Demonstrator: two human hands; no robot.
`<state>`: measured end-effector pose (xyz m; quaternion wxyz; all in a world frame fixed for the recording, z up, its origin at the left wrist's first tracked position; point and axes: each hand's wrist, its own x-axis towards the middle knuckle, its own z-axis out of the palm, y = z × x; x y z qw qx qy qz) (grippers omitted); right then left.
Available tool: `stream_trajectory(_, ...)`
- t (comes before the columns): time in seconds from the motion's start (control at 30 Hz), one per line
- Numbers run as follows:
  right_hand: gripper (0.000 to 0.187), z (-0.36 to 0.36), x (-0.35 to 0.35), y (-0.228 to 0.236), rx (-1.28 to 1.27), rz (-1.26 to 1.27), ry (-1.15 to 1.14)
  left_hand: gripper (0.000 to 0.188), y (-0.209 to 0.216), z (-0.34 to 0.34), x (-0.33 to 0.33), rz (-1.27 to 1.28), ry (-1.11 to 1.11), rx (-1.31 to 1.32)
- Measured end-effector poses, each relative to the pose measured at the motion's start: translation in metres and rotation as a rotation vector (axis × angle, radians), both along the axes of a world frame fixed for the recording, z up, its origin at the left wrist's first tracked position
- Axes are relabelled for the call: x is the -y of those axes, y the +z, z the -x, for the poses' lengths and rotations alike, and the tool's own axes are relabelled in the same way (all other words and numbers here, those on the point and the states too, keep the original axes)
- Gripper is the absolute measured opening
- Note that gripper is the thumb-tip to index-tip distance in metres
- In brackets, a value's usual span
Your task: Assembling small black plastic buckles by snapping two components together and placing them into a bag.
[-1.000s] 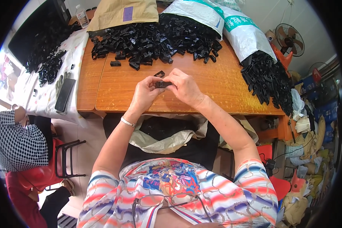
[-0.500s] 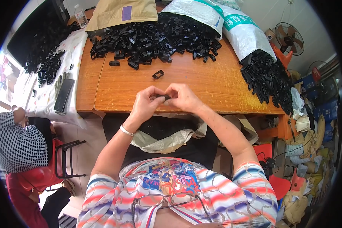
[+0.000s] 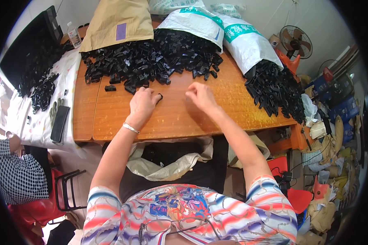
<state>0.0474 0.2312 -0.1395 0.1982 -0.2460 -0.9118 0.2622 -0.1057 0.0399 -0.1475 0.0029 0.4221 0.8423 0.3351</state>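
Observation:
My left hand [image 3: 144,103] rests low over the wooden table [image 3: 171,118], its thumb and fingers closed on a small black plastic frame [image 3: 160,97] that is mostly covered. To its right, my right hand [image 3: 202,98] hovers above the tabletop with curled fingers, thumb close to the index finger. Whether anything small is pinched there is hidden. Beyond both hands spreads a heap of black plastic frames [image 3: 139,63], with a stray frame [image 3: 110,88] at its near left edge. In my lap lies an open pale sack [image 3: 167,173] with a dark inside.
A brown paper sack [image 3: 116,24] and white woven sacks [image 3: 192,24] back the heap. At right, another white sack [image 3: 253,45] spills long black parts [image 3: 270,90]. On the cloth-covered left table are a phone [image 3: 59,123] and bottle [image 3: 73,36]. A person in a checkered sleeve [image 3: 20,171] sits left.
My hands have come apart and moved farther over the table. The black part between them no longer shows. My left hand has reached the loose frame, and the view has shifted.

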Motion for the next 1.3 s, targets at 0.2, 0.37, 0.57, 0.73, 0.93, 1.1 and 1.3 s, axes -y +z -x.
stream_trajectory(0.2,0.035,0.057,-0.058,-0.011,0.159,-0.342,-0.253,0.024,-0.008,-0.016,-0.011,-0.035,-0.066,-0.016)
stream_trajectory(0.37,0.037,0.077,-0.064,-0.024,0.255,-0.359,-0.307,0.026,-0.011,-0.028,-0.005,-0.048,-0.104,-0.023)
stream_trajectory(0.57,0.032,0.061,-0.063,-0.016,0.205,-0.264,-0.268,0.023,-0.015,-0.034,0.006,-0.112,-0.126,-0.053)
stream_trajectory(0.73,0.03,0.038,-0.047,-0.012,0.214,-0.208,-0.257,0.024,-0.009,-0.045,0.019,-0.176,-0.254,-0.165)
stream_trajectory(0.93,0.026,0.013,-0.043,-0.013,0.188,-0.104,-0.156,0.019,-0.007,-0.058,0.024,-0.172,-0.367,-0.187)
stream_trajectory(1.1,0.013,-0.013,-0.01,-0.004,0.051,0.44,-0.076,0.014,-0.011,-0.062,0.032,-0.203,-0.449,-0.194)
stream_trajectory(1.3,0.013,-0.029,-0.021,-0.03,-0.008,0.027,-0.104,0.02,-0.012,-0.062,0.031,-0.24,-0.47,-0.153)
